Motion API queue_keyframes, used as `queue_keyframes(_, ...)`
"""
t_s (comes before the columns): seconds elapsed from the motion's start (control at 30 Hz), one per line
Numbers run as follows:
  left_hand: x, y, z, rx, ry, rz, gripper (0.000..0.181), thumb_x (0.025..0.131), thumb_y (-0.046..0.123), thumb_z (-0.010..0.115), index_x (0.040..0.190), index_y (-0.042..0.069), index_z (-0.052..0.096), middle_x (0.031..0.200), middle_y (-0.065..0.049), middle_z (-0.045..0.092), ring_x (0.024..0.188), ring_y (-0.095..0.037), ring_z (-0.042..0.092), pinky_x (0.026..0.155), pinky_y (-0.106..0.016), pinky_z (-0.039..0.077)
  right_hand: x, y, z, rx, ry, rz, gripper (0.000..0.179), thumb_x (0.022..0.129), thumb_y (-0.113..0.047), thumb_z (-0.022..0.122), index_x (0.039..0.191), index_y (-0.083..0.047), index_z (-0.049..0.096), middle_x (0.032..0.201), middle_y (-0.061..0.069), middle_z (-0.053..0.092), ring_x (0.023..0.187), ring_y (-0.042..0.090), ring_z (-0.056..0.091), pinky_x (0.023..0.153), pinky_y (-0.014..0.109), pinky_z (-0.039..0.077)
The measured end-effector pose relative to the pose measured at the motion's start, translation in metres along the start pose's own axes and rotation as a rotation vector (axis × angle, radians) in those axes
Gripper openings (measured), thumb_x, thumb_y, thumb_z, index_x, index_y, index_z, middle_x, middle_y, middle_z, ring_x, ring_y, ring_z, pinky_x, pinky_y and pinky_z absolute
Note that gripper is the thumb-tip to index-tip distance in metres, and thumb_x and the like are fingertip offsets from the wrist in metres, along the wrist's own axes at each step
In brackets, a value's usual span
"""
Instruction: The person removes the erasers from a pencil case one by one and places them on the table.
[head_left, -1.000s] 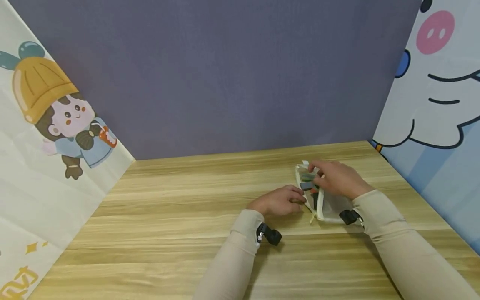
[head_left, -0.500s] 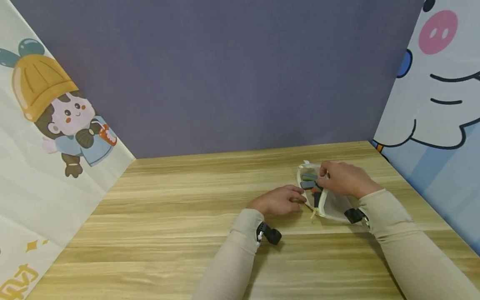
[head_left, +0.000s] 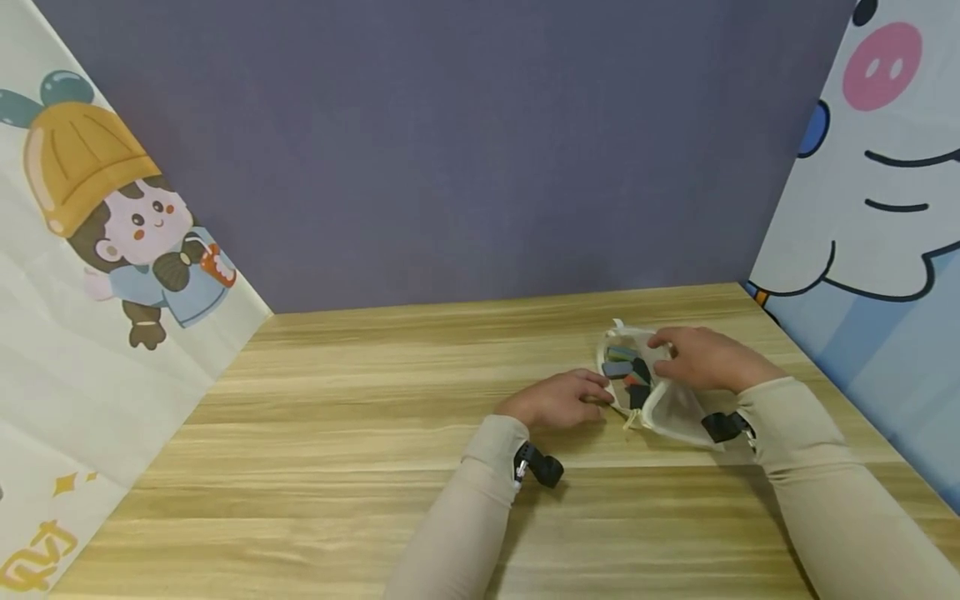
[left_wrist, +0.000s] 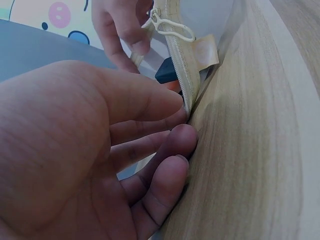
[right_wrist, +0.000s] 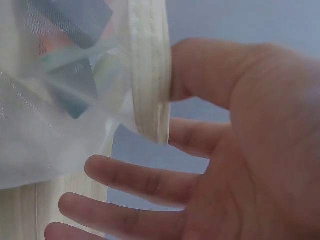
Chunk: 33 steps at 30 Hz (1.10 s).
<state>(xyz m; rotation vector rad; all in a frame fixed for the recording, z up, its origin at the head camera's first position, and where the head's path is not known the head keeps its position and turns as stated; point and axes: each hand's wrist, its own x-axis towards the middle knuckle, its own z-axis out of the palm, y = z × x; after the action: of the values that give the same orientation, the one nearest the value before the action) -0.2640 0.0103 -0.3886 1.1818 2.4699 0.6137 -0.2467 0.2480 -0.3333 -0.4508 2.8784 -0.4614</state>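
Toward the right of the wood-grain tabletop (head_left: 315,450) — light mesh zip pouch (head_left: 678,414), mouth open, between two hands.
Left hand (head_left: 562,400): digits bent, tips at the left zip edge; whether they pinch it cannot be told. Small grey, black, green and orange pieces (head_left: 618,369) lie inside the pouch. Right hand (head_left: 708,358): thumb and index at the opposite zip band, grip not determinable; other fingers spread. Beyond — a purple-grey panel (head_left: 450,150), cartoon-printed sheets (head_left: 52,392) at both sides.
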Motion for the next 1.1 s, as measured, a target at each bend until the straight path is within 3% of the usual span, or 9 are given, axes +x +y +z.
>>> queue_keyframes(0.17,0.001,0.0,0.0,0.009,0.005,-0.002,0.033,0.092,0.025,0.055,0.125,0.018,0.06,0.141,0.004,0.039,0.129,-0.005,0.031,0.102,-0.019,0.026,-0.002,0.007,-0.002,0.057,-0.051,-0.013,0.056,0.091,-0.033,0.056,0.134,0.001,0.045,0.118,0.028,0.054,0.104,0.041,0.054,0.073,0.045,0.048)
queue_keyframes(0.27,0.0,0.001,0.0,0.012,0.002,-0.005,0.033,0.093,0.025,0.054,0.125,0.019,0.06,0.142,0.005,0.039,0.13,-0.006,0.031,0.102,-0.02,0.025,-0.003,0.012,-0.004,0.089,-0.07,-0.01,0.061,0.09,-0.037,0.057,0.136,0.001,0.042,0.118,0.029,0.054,0.101,0.037,0.056,0.068,0.039,0.048)
queue_keyframes(0.37,0.0,0.001,0.0,0.017,0.0,-0.005,0.034,0.093,0.024,0.053,0.126,0.019,0.059,0.142,0.005,0.039,0.13,-0.005,0.03,0.103,-0.02,0.025,-0.005,0.016,-0.004,0.168,-0.103,0.021,0.066,0.089,-0.038,0.059,0.139,0.001,0.037,0.117,0.03,0.053,0.074,0.027,0.06,0.056,0.036,0.046)
queue_keyframes(0.43,0.0,0.001,0.0,0.023,0.002,0.0,0.034,0.094,0.024,0.052,0.126,0.019,0.059,0.142,0.005,0.039,0.13,-0.005,0.03,0.103,-0.019,0.024,-0.005,0.02,-0.004,0.223,-0.123,0.036,0.07,0.089,-0.038,0.059,0.14,0.001,0.033,0.117,0.03,0.052,0.057,0.021,0.054,0.05,0.036,0.045)
queue_keyframes(0.5,0.0,0.002,0.0,0.033,0.005,0.006,0.034,0.093,0.023,0.052,0.126,0.019,0.06,0.141,0.005,0.039,0.13,-0.005,0.03,0.103,-0.019,0.024,-0.005,0.023,-0.004,0.278,-0.146,0.054,0.072,0.089,-0.038,0.06,0.142,0.0,0.028,0.118,0.03,0.05,0.053,0.018,0.052,0.047,0.038,0.045)
queue_keyframes(0.67,0.001,0.002,0.001,0.033,0.007,0.01,0.033,0.093,0.023,0.052,0.126,0.019,0.06,0.142,0.005,0.039,0.13,-0.005,0.03,0.103,-0.019,0.024,-0.006,0.028,-0.003,0.322,-0.161,0.054,0.076,0.088,-0.038,0.06,0.144,-0.001,0.023,0.122,0.032,0.047,0.089,0.027,0.058,0.049,0.041,0.049)
queue_keyframes(0.73,0.0,0.001,0.001,0.025,0.006,0.011,0.033,0.094,0.023,0.052,0.126,0.019,0.059,0.142,0.005,0.039,0.13,-0.005,0.029,0.103,-0.019,0.023,-0.006,0.028,-0.002,0.335,-0.165,0.051,0.077,0.088,-0.038,0.061,0.144,-0.002,0.023,0.122,0.032,0.046,0.095,0.03,0.057,0.051,0.041,0.05)
queue_keyframes(0.97,0.0,0.0,0.002,-0.004,0.004,0.0,0.031,0.094,0.024,0.053,0.124,0.02,0.06,0.141,0.007,0.038,0.13,-0.004,0.03,0.103,-0.019,0.025,-0.009,0.031,-0.001,0.379,-0.184,0.061,0.077,0.087,-0.037,0.063,0.145,-0.005,0.024,0.121,0.029,0.049,0.096,0.029,0.057,0.054,0.041,0.05)
queue_keyframes(1.1,-0.001,0.001,0.002,-0.002,0.003,-0.003,0.031,0.094,0.024,0.053,0.124,0.02,0.06,0.142,0.007,0.038,0.13,-0.004,0.03,0.103,-0.02,0.025,-0.01,0.032,0.0,0.408,-0.204,0.073,0.075,0.088,-0.034,0.063,0.146,-0.008,0.024,0.095,0.019,0.058,0.078,0.025,0.056,0.051,0.041,0.048)
